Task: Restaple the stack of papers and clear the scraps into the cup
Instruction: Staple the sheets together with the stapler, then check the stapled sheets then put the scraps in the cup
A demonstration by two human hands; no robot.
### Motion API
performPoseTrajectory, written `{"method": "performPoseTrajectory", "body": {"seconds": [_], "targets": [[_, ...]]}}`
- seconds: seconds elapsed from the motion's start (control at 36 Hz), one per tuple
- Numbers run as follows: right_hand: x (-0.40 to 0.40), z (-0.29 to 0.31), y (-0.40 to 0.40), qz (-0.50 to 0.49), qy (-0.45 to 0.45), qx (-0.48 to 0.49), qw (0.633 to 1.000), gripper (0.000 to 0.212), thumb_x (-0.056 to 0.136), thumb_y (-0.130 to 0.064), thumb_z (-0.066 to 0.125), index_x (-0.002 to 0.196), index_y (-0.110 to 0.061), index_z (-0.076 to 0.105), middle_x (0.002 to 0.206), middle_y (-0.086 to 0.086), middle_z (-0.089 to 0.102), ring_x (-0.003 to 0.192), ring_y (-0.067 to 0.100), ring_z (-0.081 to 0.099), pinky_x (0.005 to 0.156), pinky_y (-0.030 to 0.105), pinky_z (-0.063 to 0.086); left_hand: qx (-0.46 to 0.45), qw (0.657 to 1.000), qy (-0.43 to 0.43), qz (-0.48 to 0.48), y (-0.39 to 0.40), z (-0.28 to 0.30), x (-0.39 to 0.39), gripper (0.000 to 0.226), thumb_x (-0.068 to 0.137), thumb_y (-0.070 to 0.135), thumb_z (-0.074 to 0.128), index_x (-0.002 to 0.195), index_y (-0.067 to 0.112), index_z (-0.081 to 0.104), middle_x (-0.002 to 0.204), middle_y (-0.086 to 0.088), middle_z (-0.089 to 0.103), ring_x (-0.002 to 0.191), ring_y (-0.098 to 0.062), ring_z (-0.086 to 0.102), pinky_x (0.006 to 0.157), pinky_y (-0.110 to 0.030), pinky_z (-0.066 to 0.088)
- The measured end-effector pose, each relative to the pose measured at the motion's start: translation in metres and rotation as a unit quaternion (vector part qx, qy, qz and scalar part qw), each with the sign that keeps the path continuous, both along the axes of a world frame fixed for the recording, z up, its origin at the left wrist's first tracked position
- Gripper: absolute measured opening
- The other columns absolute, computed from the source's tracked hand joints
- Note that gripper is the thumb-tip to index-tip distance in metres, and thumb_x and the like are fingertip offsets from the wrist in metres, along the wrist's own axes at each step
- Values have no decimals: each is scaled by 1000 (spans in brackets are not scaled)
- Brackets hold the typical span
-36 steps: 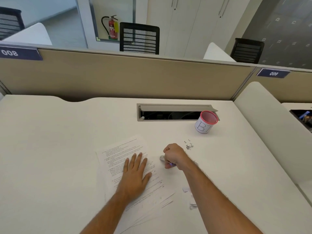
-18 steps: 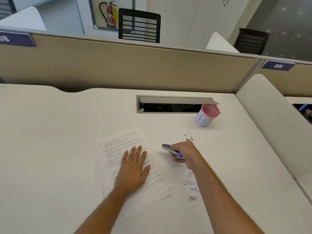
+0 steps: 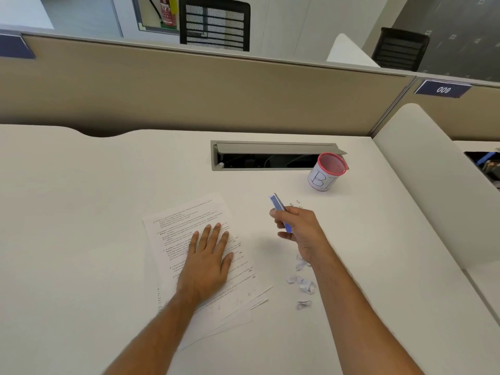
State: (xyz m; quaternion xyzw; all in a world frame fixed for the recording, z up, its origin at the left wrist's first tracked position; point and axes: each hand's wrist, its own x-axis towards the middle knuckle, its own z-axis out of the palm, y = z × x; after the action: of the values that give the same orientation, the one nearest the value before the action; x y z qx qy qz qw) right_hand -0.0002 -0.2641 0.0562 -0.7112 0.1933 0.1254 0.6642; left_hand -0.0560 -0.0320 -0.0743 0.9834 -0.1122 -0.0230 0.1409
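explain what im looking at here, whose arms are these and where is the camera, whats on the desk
There is no machine here: a person wears one camera on the head, looking down at their own arms. The left hand lies flat on a stack of papers on the white desk. The right hand grips a small blue stapler, lifted above the desk. Torn paper scraps lie beside the right forearm, and a few tiny bits lie beyond the hand. A red-rimmed cup stands further back, by a cable slot.
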Motion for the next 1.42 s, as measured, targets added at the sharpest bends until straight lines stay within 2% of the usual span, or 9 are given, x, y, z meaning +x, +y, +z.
{"method": "performPoseTrajectory", "body": {"seconds": [0.19, 0.39, 0.47, 0.67, 0.75, 0.89, 1.17, 1.31, 1.42], "targets": [[24, -12, 6, -17, 23, -97, 995, 21, 102, -26, 55, 114, -10, 58, 89, 5, 67, 72, 14, 55, 61, 28, 49, 0, 1000, 2, 2, -1, 2, -2, 64, 105, 52, 18, 162, 22, 15, 170, 0, 5, 158, -21, -1, 125, -44, -4], [64, -29, 17, 66, -7, -220, 973, 19, 101, -22, 47, 92, -7, 56, 81, 6, 53, 70, 20, 48, 66, 33, 43, 3, 1000, 0, 3, -1, 1, -2, 62, 106, 51, 22, 161, 23, 19, 170, 0, 9, 158, -21, 3, 125, -45, 0], [82, -40, 19, 127, -63, -343, 928, 13, 97, -15, 52, 88, -9, 59, 84, 9, 58, 74, 26, 54, 60, 30, 40, 6, 1000, 1, 5, -1, 0, -3, 62, 106, 51, 21, 161, 23, 18, 170, 0, 10, 158, -21, 3, 124, -45, 2], [122, -63, 17, 191, -163, -565, 786, 26, 92, -5, 51, 105, -16, 71, 100, 5, 69, 100, 30, 54, 80, 37, 38, 14, 1000, 7, 11, -3, 1, -4, 61, 105, 52, 17, 161, 26, 11, 170, 3, 4, 158, -18, -2, 125, -44, 2], [140, -67, 12, 190, -216, -585, 758, 27, 88, -1, 56, 102, -15, 73, 92, 6, 70, 93, 30, 57, 76, 34, 32, 17, 1000, 10, 14, -3, 1, -3, 61, 105, 52, 19, 161, 26, 13, 170, 3, 5, 158, -18, 0, 125, -44, 4], [166, -68, 4, 200, -245, -602, 733, 18, 85, 0, 61, 88, -12, 74, 80, 8, 70, 81, 30, 60, 81, 38, 44, 18, 1000, 8, 12, -2, 1, -2, 61, 105, 50, 24, 160, 23, 22, 170, 2, 12, 158, -20, 6, 124, -46, 9], [176, -78, -2, 214, -258, -583, 740, 17, 85, -2, 62, 89, -15, 73, 86, 3, 73, 85, 27, 64, 92, 40, 43, 23, 1000, 8, 11, -2, 0, -2, 61, 106, 48, 29, 161, 22, 23, 170, 1, 12, 158, -20, 6, 125, -46, 8], [138, -69, 7, 164, -258, -538, 786, 43, 84, 1, 64, 122, -20, 73, 116, 1, 69, 112, 29, 55, 92, 41, 41, 31, 999, 16, 11, -1, 2, -1, 62, 106, 50, 23, 161, 23, 20, 171, 2, 8, 158, -19, 2, 125, -45, 6], [95, -73, 10, 162, -194, -492, 833, 28, 91, -5, 63, 115, -13, 75, 114, 9, 66, 111, 29, 52, 92, 37, 46, 30, 999, 16, 11, -1, 3, 0, 62, 106, 50, 23, 161, 23, 18, 170, 2, 7, 158, -19, 1, 125, -45, 5]]}}
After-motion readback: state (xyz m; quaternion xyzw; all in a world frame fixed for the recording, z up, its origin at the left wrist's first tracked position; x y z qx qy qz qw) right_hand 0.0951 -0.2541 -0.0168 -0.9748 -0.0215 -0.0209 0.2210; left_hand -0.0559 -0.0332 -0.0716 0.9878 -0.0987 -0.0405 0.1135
